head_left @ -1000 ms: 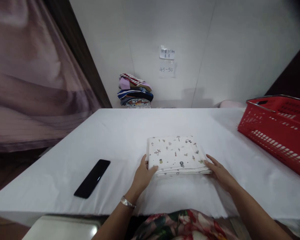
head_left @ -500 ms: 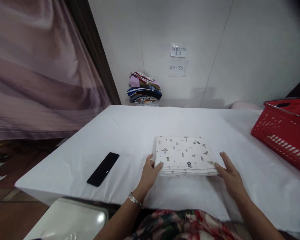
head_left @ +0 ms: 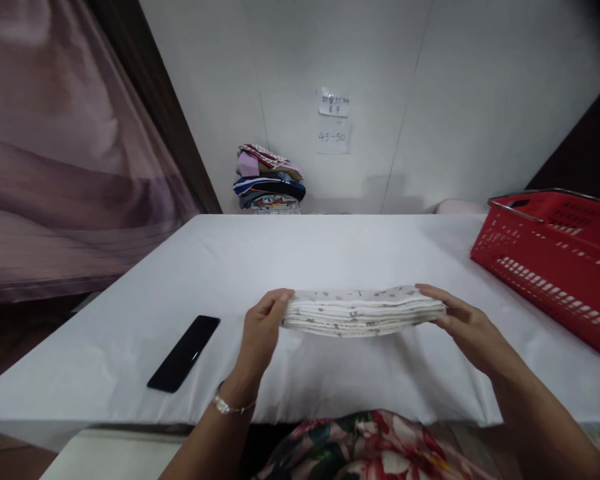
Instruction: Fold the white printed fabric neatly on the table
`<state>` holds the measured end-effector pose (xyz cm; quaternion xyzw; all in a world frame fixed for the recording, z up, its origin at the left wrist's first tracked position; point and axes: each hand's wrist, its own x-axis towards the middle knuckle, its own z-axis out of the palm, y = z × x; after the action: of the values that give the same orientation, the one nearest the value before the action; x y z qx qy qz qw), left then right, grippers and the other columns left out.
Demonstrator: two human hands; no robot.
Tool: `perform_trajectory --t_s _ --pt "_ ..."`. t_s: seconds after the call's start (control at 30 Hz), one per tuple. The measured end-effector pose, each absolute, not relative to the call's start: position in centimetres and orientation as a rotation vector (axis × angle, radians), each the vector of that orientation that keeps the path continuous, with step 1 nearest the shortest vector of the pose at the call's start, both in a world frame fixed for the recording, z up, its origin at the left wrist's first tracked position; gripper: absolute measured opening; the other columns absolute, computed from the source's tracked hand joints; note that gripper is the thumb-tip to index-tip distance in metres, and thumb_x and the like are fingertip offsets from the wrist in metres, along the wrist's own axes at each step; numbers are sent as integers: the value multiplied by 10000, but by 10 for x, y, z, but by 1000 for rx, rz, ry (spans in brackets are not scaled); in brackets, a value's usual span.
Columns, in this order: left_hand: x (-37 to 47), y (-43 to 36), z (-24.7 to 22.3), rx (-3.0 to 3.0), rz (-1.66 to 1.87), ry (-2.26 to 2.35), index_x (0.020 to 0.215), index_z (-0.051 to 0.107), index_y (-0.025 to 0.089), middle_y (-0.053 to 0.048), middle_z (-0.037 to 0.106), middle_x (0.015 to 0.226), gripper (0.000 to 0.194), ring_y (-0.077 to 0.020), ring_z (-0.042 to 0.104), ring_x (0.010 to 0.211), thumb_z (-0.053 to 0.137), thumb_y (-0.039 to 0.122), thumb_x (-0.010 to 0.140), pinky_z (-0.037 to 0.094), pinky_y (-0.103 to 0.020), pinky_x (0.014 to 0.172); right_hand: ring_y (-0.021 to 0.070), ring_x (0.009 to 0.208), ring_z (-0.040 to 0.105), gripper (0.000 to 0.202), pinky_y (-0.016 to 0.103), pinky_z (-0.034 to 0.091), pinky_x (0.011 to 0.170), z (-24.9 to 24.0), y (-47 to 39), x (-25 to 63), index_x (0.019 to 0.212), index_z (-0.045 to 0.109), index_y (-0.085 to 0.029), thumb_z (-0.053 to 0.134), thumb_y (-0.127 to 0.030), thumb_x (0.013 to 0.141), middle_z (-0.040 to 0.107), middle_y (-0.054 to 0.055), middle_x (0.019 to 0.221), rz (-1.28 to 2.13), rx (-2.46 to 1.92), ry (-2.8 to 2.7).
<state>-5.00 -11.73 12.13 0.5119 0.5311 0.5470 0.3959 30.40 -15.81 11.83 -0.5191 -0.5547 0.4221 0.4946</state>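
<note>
Mauve-pink drape (head_left: 55,167) at far left, hanging in loose folds beside a dark post (head_left: 173,120). Lower down, at the bottom edge, pale flat-topped furniture (head_left: 110,453), partly out of view. Next, on the white-covered table (head_left: 330,247), black phone (head_left: 185,353), lying flat and aslant, well apart from the cloth. Then silver-coloured bracelet (head_left: 230,405) on the wrist of the left hand (head_left: 263,327); just above it, fingers and thumb pinched, grasping the left end of the folded white cloth (head_left: 363,315). Behind the table's far edge, near the wall (head_left: 360,53), stack of coloured fabrics (head_left: 269,180), uneven on top. On the wall, two paper notes (head_left: 334,103), one above the other, the lower marked "45-50". In the middle, folded white cloth with small printed motifs, stretched between both hands, raised over the table with shadow beneath, many layered edges facing the near side, dipping slightly at centre. Below, flowered garment (head_left: 375,450). Beyond the far edge, rounded pinkish object (head_left: 460,207), mostly hidden. Then right hand (head_left: 467,330), grasping the cloth's right end, thumb at the near edge, index finger along the far one. At far right, red basket (head_left: 555,260) with slotted sides and metal handle, well apart from the cloth.
</note>
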Motion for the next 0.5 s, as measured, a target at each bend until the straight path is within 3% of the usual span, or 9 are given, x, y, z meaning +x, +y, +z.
perform_trajectory --t_s 0.13,0.3,0.5 --pt "-62 -116 132 1166 1314 1185 1051 662 154 -74 683 966 435 -191 610 860 674 435 720 493 -280 730 270 1186 509 694 436 434 986 136 -168 305 1316 482 -295 758 -332 679 470 70 1387 1202 -1144 -1505" --pt "-70 -117 145 1177 1287 972 1212 564 199 -74 665 1069 640 -202 612 961 776 220 609 508 -288 812 230 1120 547 601 393 467 947 135 -170 295 1287 493 -275 708 -353 731 542 72 1295 997 -1199 -1494" --pt "-65 -126 151 1249 1474 1114 1087 623 212 -25 686 943 491 -158 628 829 765 223 617 532 -253 712 197 915 607 437 351 519 823 134 -176 285 1151 578 -232 688 -352 745 641 57 1057 730 -1257 -1420"
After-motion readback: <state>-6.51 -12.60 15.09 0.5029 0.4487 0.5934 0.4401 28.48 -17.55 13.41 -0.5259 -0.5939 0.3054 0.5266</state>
